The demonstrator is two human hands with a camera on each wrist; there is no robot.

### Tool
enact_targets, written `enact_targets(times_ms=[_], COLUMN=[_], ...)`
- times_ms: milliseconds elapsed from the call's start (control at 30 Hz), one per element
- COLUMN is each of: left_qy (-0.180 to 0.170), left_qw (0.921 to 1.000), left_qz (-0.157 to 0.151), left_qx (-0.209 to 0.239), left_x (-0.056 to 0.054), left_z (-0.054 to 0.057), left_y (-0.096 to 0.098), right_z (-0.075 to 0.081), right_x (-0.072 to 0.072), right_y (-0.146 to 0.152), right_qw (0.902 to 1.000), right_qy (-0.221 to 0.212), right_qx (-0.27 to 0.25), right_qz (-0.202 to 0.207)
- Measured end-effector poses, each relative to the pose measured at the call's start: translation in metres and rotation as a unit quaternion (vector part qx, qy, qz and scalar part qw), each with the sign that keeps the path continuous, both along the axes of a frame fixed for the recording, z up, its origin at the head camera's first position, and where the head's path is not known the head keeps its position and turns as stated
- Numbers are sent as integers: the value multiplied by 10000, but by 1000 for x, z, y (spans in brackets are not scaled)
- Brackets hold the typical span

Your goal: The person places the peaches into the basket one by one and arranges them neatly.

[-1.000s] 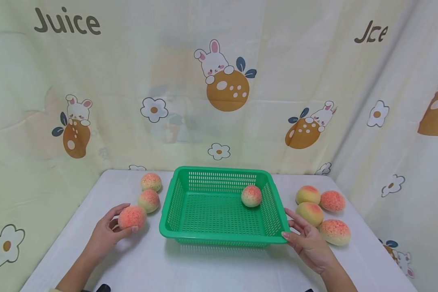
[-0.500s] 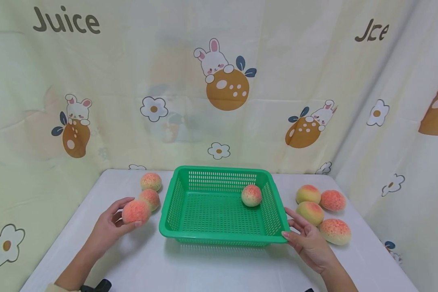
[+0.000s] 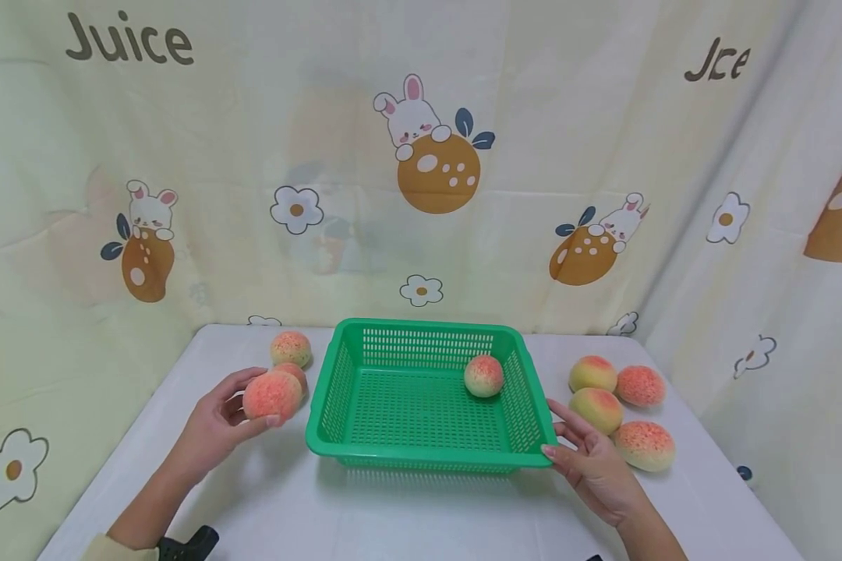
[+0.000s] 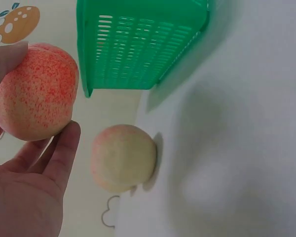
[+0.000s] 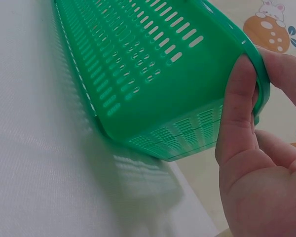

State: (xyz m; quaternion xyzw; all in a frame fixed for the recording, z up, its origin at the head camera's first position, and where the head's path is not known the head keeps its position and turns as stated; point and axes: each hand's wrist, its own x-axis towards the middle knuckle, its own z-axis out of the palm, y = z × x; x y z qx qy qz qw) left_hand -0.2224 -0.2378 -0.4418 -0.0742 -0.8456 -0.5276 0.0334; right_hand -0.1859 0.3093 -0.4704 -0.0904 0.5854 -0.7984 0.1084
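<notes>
In the head view my left hand (image 3: pixel 214 425) grips a pink-red peach (image 3: pixel 272 395), held above the table left of the basket. The left wrist view shows thumb and fingers round that peach (image 4: pixel 38 94), clear of the tabletop. My right hand (image 3: pixel 596 467) pinches the near right corner of the green plastic basket (image 3: pixel 428 452); in the right wrist view, thumb and fingers clasp its rim (image 5: pixel 259 69). Inside the basket, toward the back right, lies one peach (image 3: pixel 483 376). Behind the held peach, another peach (image 3: pixel 295 374) is partly hidden, with a speckled peach (image 3: pixel 291 349) farther back.
Several peaches (image 3: pixel 596 411) lie grouped on the right of the white table (image 3: pixel 407 522), close to my right hand. A patterned curtain (image 3: pixel 351 257) hangs behind the table and along its sides. Black wrist gear (image 3: pixel 192 543) shows at the lower left.
My left hand has lifted the peach and moved it right and away from me, covering more of the peach behind. The right hand and basket have stayed put.
</notes>
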Motion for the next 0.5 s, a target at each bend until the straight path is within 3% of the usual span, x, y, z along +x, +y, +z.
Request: enact_targets(times_ms=[300,500], left_qy=[219,166], left_qw=[9996,9990], left_qz=[-170,-383], left_qx=[40,177], left_x=[0,-5], left_z=[18,28], left_y=[12,24], right_z=[0,0], right_x=[0,1], right_y=[0,0], right_qw=[9999,10000], right_qy=[-40,14], right_qx=[97,29], right_qz=[-76,-39])
